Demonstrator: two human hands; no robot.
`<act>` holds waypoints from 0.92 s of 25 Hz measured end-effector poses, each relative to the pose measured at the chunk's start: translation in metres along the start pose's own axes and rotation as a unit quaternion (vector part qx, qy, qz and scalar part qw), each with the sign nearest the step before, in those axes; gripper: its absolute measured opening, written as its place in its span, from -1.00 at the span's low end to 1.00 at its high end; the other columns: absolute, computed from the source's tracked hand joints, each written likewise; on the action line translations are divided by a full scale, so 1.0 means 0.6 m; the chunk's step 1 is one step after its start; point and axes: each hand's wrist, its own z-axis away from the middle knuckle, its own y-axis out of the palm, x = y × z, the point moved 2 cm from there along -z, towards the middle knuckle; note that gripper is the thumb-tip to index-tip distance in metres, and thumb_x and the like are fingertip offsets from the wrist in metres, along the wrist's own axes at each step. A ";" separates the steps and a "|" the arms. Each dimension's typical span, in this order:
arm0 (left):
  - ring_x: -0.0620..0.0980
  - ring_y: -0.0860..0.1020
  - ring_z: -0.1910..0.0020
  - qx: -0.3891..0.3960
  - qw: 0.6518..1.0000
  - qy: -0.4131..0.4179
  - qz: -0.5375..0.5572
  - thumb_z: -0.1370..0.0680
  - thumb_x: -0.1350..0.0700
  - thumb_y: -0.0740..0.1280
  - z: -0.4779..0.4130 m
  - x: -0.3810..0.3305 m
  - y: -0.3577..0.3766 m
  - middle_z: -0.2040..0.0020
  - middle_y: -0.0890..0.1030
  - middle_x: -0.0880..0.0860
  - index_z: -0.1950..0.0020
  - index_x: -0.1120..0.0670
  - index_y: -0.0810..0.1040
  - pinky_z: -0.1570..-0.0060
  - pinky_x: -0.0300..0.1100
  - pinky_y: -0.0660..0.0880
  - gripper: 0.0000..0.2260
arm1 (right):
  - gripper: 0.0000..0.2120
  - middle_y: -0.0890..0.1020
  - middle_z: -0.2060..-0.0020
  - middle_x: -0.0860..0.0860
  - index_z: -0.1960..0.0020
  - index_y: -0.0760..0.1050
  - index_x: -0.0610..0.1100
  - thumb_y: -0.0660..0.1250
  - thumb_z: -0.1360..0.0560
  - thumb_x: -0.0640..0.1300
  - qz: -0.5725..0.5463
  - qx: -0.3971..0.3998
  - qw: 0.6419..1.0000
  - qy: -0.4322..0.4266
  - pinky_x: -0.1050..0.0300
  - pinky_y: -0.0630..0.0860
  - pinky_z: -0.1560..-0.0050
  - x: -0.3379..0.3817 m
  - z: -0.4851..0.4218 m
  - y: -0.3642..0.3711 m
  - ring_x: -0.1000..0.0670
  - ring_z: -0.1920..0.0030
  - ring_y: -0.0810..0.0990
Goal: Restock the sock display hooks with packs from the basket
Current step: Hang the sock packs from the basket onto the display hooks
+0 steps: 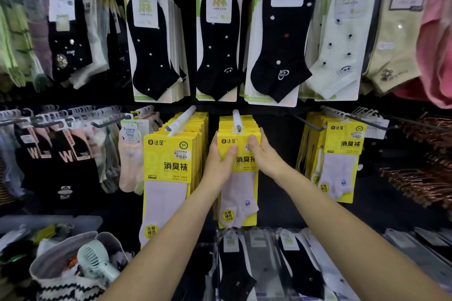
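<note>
A black display wall (pixel 371 217) fills the view, dimly lit and darker toward the edges.

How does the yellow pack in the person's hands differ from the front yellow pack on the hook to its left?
The held pack is gripped by the left hand and right hand; the neighbouring pack hangs untouched. The held pack's sock bears a small blue motif; the neighbouring pack's sock looks plain. Both have the same yellow header and pale socks.

Head camera faces forward and down, close to the sock display (pixel 220 105).
</note>
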 end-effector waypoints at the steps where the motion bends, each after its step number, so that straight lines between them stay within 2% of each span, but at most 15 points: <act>1: -0.27 0.56 -0.01 0.004 1.000 -0.008 0.002 -0.58 0.22 0.25 0.010 0.005 0.001 -0.08 0.57 -0.04 -0.31 0.14 0.36 0.08 -0.46 0.48 -0.70 | -0.45 0.42 -0.35 -0.03 -0.53 -0.03 -0.15 0.00 -0.63 0.04 0.005 0.012 1.000 -0.017 0.39 0.33 -0.18 -0.005 0.011 0.000 0.02 -0.33 0.41; 3: -0.10 0.54 -0.15 0.007 1.000 -0.030 -0.002 -0.57 0.24 0.26 0.046 0.026 0.003 -0.17 0.54 0.02 -0.38 0.16 0.32 -0.04 -0.39 0.47 -0.61 | -0.54 0.42 -0.34 0.01 -0.50 0.10 -0.13 0.03 -0.64 -0.03 0.018 0.030 0.999 -0.032 0.46 0.33 -0.16 -0.032 0.041 0.004 0.04 -0.33 0.40; 6: -0.06 0.46 -0.29 0.018 0.997 -0.080 -0.012 -0.56 0.22 0.28 0.135 0.074 0.004 -0.32 0.47 0.07 -0.44 0.14 0.24 -0.24 -0.21 0.43 -0.53 | -0.41 0.24 -0.48 0.01 -0.54 0.01 -0.09 0.15 -0.59 0.01 0.016 0.050 0.998 0.022 0.15 0.22 -0.43 -0.114 0.117 0.006 0.04 -0.45 0.24; 7: -0.06 0.40 -0.35 0.021 0.994 -0.108 -0.016 -0.56 0.18 0.29 0.169 0.091 0.002 -0.39 0.40 0.07 -0.47 0.13 0.19 -0.31 -0.19 0.37 -0.48 | -0.36 0.18 -0.50 0.01 -0.54 0.00 -0.08 0.20 -0.57 0.01 0.020 0.057 0.997 0.051 0.11 0.18 -0.45 -0.148 0.150 0.004 0.03 -0.48 0.18; 9: -0.05 0.22 -0.46 0.015 0.982 -0.181 -0.048 -0.56 0.08 0.29 0.235 0.123 -0.004 -0.51 0.21 0.05 -0.53 0.13 0.04 -0.35 -0.31 0.16 -0.36 | -0.34 0.16 -0.50 0.01 -0.54 0.01 -0.06 0.26 -0.55 -0.01 0.024 0.074 0.992 0.104 0.18 0.18 -0.41 -0.214 0.224 -0.002 0.03 -0.49 0.16; 11: -0.04 0.11 -0.50 0.019 0.966 -0.243 -0.088 -0.56 0.05 0.28 0.300 0.156 -0.004 -0.54 0.10 0.04 -0.54 0.12 -0.03 -0.29 -0.36 0.07 -0.33 | -0.37 0.21 -0.49 -0.02 -0.52 0.06 -0.07 0.27 -0.55 -0.06 0.026 0.090 0.983 0.156 0.17 0.23 -0.37 -0.275 0.298 -0.004 0.00 -0.47 0.21; 13: 0.01 0.14 -0.49 0.055 0.955 -0.277 -0.095 -0.57 0.09 0.27 0.367 0.185 0.005 -0.52 0.14 0.08 -0.53 0.14 0.00 -0.36 -0.27 0.10 -0.37 | -0.40 0.27 -0.46 -0.08 -0.50 0.12 -0.10 0.28 -0.55 -0.08 0.034 0.103 0.973 0.204 0.15 0.29 -0.32 -0.331 0.365 0.002 -0.04 -0.45 0.25; 15: 0.07 0.27 -0.43 0.100 0.937 -0.317 -0.110 -0.57 0.12 0.27 0.436 0.211 0.020 -0.47 0.26 0.12 -0.51 0.17 0.09 -0.38 -0.20 0.22 -0.43 | -0.44 0.32 -0.43 -0.13 -0.48 0.19 -0.12 0.29 -0.54 -0.09 0.041 0.117 0.961 0.246 0.09 0.35 -0.30 -0.376 0.423 0.014 -0.08 -0.43 0.30; 18: 0.00 0.41 -0.21 0.112 0.910 -0.372 -0.147 -0.56 0.23 0.28 0.528 0.253 0.025 -0.26 0.42 0.18 -0.42 0.28 0.25 -0.11 -0.38 0.35 -0.54 | -0.48 0.39 -0.39 -0.12 -0.45 0.25 -0.13 0.31 -0.54 -0.07 0.087 0.145 0.943 0.288 0.04 0.39 -0.27 -0.433 0.507 0.040 -0.10 -0.38 0.37; 19: 0.02 0.42 -0.18 0.112 0.903 -0.377 -0.170 -0.55 0.26 0.28 0.549 0.268 0.021 -0.21 0.44 0.20 -0.39 0.31 0.29 -0.10 -0.37 0.35 -0.58 | -0.49 0.42 -0.36 -0.10 -0.43 0.28 -0.13 0.31 -0.54 -0.06 0.103 0.149 0.938 0.295 0.05 0.39 -0.25 -0.446 0.530 0.047 -0.10 -0.36 0.39; 22: 0.11 0.41 -0.31 0.147 0.876 -0.384 -0.254 -0.56 0.27 0.25 0.584 0.313 0.001 -0.33 0.44 0.18 -0.37 0.23 0.37 -0.26 -0.19 0.32 -0.63 | -0.53 0.54 -0.19 -0.03 -0.40 0.33 -0.18 0.31 -0.54 -0.09 0.105 0.142 0.927 0.330 -0.01 0.38 -0.28 -0.476 0.584 0.061 -0.13 -0.38 0.38; 23: 0.11 0.43 -0.30 0.160 0.869 -0.382 -0.273 -0.56 0.26 0.24 0.590 0.326 -0.004 -0.34 0.44 0.17 -0.38 0.19 0.38 -0.25 -0.16 0.33 -0.63 | -0.53 0.52 -0.24 -0.05 -0.41 0.32 -0.17 0.30 -0.55 -0.08 0.109 0.142 0.924 0.337 -0.02 0.38 -0.29 -0.480 0.596 0.063 -0.12 -0.39 0.37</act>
